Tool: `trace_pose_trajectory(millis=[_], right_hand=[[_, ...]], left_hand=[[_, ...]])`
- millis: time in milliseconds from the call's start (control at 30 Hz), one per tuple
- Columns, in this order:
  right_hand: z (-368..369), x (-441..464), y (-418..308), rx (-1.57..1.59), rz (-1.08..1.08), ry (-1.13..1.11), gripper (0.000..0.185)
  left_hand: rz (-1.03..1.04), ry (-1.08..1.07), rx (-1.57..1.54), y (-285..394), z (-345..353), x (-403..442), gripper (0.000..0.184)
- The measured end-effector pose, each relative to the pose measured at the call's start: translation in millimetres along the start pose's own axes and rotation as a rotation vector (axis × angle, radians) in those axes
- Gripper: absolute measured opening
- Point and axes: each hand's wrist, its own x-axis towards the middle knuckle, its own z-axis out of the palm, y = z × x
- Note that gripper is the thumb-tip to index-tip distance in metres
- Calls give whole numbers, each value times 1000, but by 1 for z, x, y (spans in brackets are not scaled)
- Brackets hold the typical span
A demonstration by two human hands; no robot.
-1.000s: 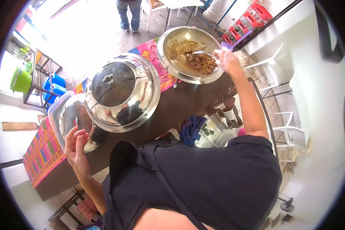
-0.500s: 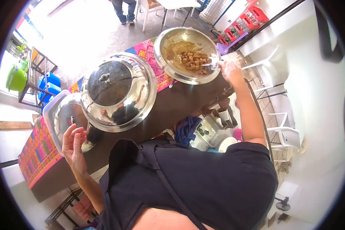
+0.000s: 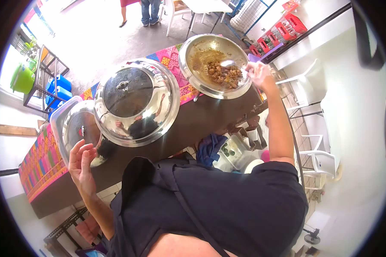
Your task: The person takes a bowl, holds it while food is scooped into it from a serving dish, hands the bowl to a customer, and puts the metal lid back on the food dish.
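Clothing in black (image 3: 231, 192) fills the near part of the view. To its left the left hand (image 3: 82, 165) is raised, palm partly open and fingers loosely curled, with nothing visible in its grasp; it appears just in front of a smaller metal lid (image 3: 76, 128), and whether they touch I cannot tell. Below the near edge of the dark desk (image 3: 184, 126) are a bundled blue cloth (image 3: 210, 150), a clear container (image 3: 240, 147) with round green things inside, and some open boxes (image 3: 253, 133).

On the desk, the smaller metal lid sits in a clear plastic tub (image 3: 53, 128), and just beside it stands a large domed lid (image 3: 167, 103) with a dark centre and a knob on top. Bright patterned cloth (image 3: 45, 167) runs along the desk's far side.

Right of the domed lid is a wide metal bowl (image 3: 212, 93). Brown chunky food (image 3: 223, 76) lies in its right part, and thick yellowish sauce coats the left. The right hand (image 3: 260, 77) is at the bowl's right rim, fingers closed on the handle of a spoon (image 3: 228, 63) whose blurred head is over the food.

Farther off are white chairs (image 3: 309, 85), a green tub (image 3: 22, 78) on a rack above blue containers (image 3: 60, 85), red crates (image 3: 283, 32) and, on the floor beyond, two people's legs (image 3: 149, 12).
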Motion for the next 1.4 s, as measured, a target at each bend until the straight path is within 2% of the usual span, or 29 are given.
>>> trace_pose_trajectory(millis=[100, 167, 233, 533, 633, 733, 1067, 1133, 1400], right_hand=[[4, 25, -14, 68, -93, -39, 16], [28, 47, -17, 116, -13, -95, 19], [43, 63, -17, 51, -54, -181, 22], [65, 73, 12, -38, -140, -252, 33], [73, 70, 17, 16, -132, -152, 33], [74, 73, 17, 88, -100, -188, 32], [75, 66, 7, 49, -104, -156, 32], [75, 67, 7, 57, -80, -220, 32], [70, 70, 14, -12, -155, -251, 32]], left_hand=[[-12, -4, -9, -2, 0, -1, 32], [-16, -5, -1, -2, 2, -1, 32], [-12, -33, -9, 0, 3, -1, 32], [-53, -17, 10, -4, -3, -4, 34], [-59, -17, 20, -3, -1, -3, 34], [-48, -41, 18, -4, 1, 0, 34], [-55, -67, 10, -6, -1, 3, 37], [-61, -65, 23, -5, -3, 2, 38], [-56, -38, 54, -7, -11, 0, 40]])
